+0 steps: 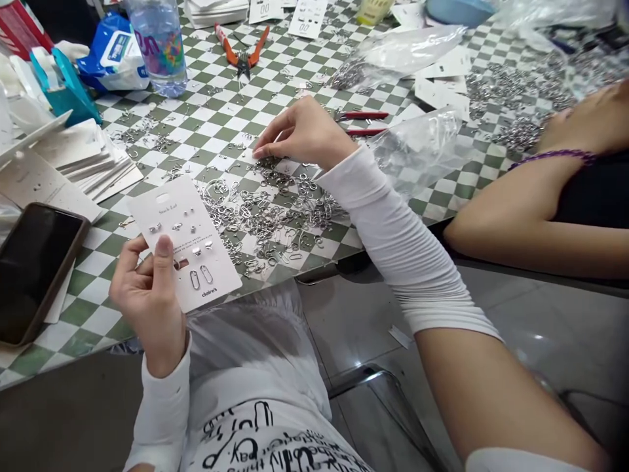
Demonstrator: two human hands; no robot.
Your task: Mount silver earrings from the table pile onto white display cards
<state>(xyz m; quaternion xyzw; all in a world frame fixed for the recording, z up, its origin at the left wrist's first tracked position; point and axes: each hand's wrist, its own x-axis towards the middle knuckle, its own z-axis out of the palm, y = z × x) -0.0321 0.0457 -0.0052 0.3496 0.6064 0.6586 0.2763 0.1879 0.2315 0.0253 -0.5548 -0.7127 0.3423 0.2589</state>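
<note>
My left hand (150,285) grips a white earring card (211,255) near the table's front edge, thumb on its face. Small studs and two paperclip-shaped earrings (201,277) are fixed on the card. Over the far side of a pile of loose silver jewelry pieces (260,219), my right hand (299,134) has its thumb and fingertips pinched together at the tabletop. Whatever is between those fingertips is too small to make out.
A phone (39,269) and stacked cards (93,157) lie left. Behind are a bottle (160,49), orange-handled pliers (242,56) and red-handled pliers (366,123). Plastic bags (417,151) lie right, beside another person's arm (521,203). The checkered table (216,111) holds scattered pieces.
</note>
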